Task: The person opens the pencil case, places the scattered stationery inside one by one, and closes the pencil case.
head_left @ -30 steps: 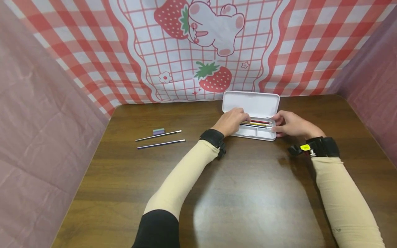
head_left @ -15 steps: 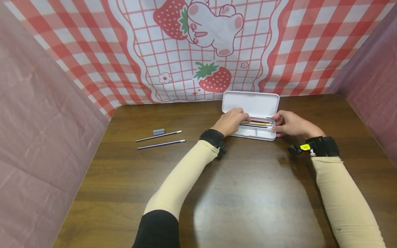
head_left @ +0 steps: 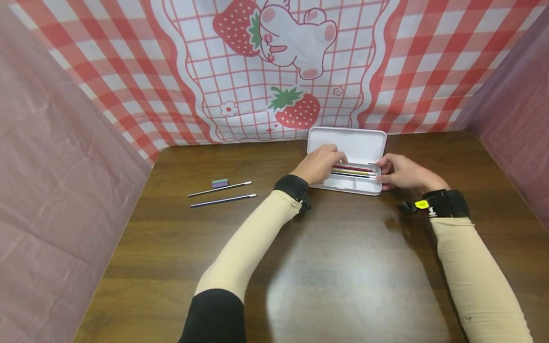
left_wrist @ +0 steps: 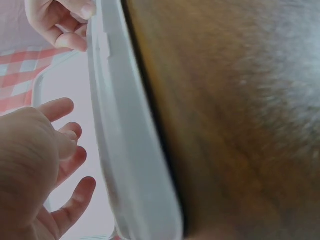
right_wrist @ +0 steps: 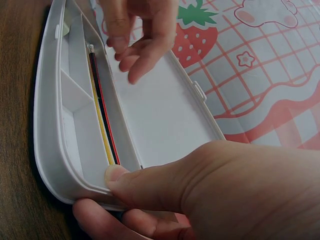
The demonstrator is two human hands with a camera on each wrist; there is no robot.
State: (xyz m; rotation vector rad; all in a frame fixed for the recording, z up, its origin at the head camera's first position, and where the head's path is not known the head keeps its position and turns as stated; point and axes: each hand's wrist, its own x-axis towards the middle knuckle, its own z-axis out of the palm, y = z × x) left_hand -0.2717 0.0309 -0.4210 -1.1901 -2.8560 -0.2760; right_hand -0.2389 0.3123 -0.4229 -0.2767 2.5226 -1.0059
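Observation:
A white pencil case (head_left: 347,189) stands with its lid raised at the back of the table. Several pencils (right_wrist: 102,105), one red-and-black and one yellow among them, lie lengthwise in its long compartment. My right hand (head_left: 403,172) grips the right end of the case, thumb over the rim by the pencil ends and fingers outside. Over the left part of the case hovers my left hand (head_left: 316,165). In the left wrist view the left hand's fingers (left_wrist: 75,207) are spread and loosely bent before the lid, with nothing between them.
Left on the table lie two dark pencils (head_left: 223,200) with a green-and-purple eraser (head_left: 220,183) beside the farther one. A small pale-green thing (right_wrist: 66,24) is in the case's far front compartment. A strawberry-print cloth (head_left: 257,95) hangs behind.
My left hand has risen slightly and shifted a little left, off the pencils in the case. My right hand keeps its grip on the case's end.

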